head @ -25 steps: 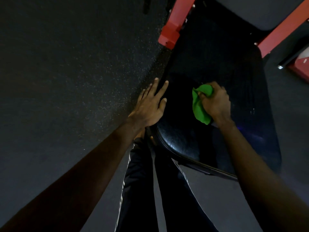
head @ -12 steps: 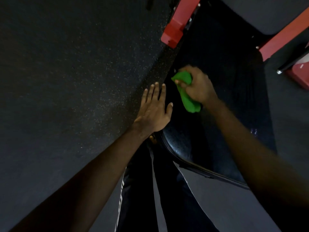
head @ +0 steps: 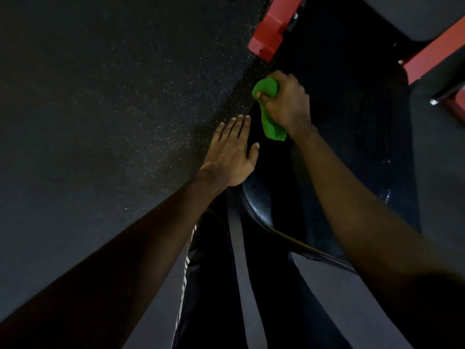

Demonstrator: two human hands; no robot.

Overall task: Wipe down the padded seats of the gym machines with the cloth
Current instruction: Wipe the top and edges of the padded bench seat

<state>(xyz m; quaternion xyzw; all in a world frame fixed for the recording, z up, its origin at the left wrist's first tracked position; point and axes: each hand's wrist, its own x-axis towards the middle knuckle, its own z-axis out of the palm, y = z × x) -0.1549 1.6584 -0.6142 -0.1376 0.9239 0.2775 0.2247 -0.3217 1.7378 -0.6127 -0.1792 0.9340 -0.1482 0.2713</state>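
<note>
My right grip is curled tight round the green cloth. The cloth is soft and bunched into a long wad; its long axis runs away from me and its loose tail points back toward my wrist. It sits at the left edge of the glossy black padded seat. My left grip lies flat at that edge, fingers straight, beside the speckled floor.

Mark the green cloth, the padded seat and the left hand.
green cloth (head: 271, 123), head view, on its lower fold.
padded seat (head: 364, 147), head view, on its bare black top surface.
left hand (head: 230, 157), head view, on the back of the hand.
</note>
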